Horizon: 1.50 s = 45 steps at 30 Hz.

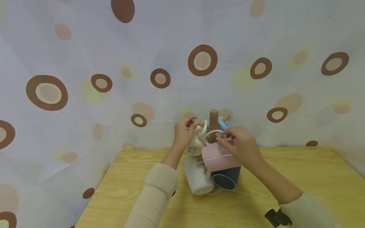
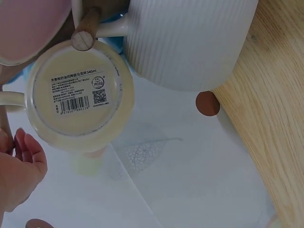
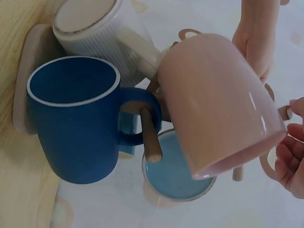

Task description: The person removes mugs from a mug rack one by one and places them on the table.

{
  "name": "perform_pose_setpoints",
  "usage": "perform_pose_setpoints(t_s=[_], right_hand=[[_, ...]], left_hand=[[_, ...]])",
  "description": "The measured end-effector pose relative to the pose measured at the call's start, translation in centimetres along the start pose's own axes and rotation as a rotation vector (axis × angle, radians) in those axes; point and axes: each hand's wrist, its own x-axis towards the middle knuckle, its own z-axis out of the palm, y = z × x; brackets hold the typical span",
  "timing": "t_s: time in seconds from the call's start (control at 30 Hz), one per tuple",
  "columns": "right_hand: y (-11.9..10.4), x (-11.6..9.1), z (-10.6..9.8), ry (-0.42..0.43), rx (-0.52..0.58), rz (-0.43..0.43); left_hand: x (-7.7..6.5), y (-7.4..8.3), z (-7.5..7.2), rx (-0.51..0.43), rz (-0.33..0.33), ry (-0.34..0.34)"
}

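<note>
A wooden mug tree (image 1: 214, 118) carries several mugs on its pegs. My left hand (image 1: 183, 133) pinches the end of an upper left peg, where a cream mug (image 2: 78, 95) hangs by its handle, base outward. On the other side my right hand (image 1: 242, 145) has thumb and fingers at the tip of the peg (image 3: 285, 113) that passes through the pink mug's handle. That pink mug (image 1: 219, 156) hangs tilted, its mouth toward the lower right. Below it are a white ribbed mug (image 1: 196, 177) and a dark blue mug (image 3: 78, 137). Behind, a light blue mug (image 1: 223, 123) is partly hidden.
The tree's base (image 3: 28, 80) stands on a light wooden table (image 1: 137, 177), near its back edge. Behind the table hangs a pale sheet (image 1: 171, 38) patterned with brown and beige circles. A black strap piece (image 1: 278, 218) sits by the right sleeve.
</note>
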Motion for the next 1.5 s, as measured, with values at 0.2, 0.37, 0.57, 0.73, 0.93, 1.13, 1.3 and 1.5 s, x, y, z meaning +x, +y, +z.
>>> perform_pose_setpoints(t_s=[0.2, 0.37, 0.57, 0.73, 0.93, 1.13, 1.3, 1.5], right_hand=[[2.5, 0.3, 0.0, 0.089, 0.047, 0.133], [4.9, 0.6, 0.5, 0.154, 0.112, 0.269], [6.3, 0.7, 1.0, 0.110, 0.192, 0.445], [6.7, 1.4, 1.4, -0.053, 0.277, 0.528], [6.7, 2.2, 1.8, -0.143, 0.377, 0.627], [6.8, 2.7, 1.9, -0.191, 0.517, 0.694], [6.8, 3.1, 2.1, -0.229, 0.518, 0.662], [6.5, 3.6, 2.3, -0.228, 0.535, 0.687]], left_hand=[[-0.6, -0.4, 0.1, -0.045, 0.041, 0.069], [-1.5, -0.9, 0.1, -0.104, 0.088, 0.133], [-2.8, -1.7, 0.1, -0.143, 0.126, 0.255], [-4.5, -1.9, 0.4, -0.137, 0.246, 0.323], [-7.4, -1.5, 1.5, -0.050, 0.429, 0.263], [-9.3, -1.1, 2.5, 0.026, 0.532, 0.170], [-10.1, -0.9, 2.9, 0.185, 0.667, 0.128], [-10.4, -0.6, 3.4, 0.399, 0.796, 0.121]])
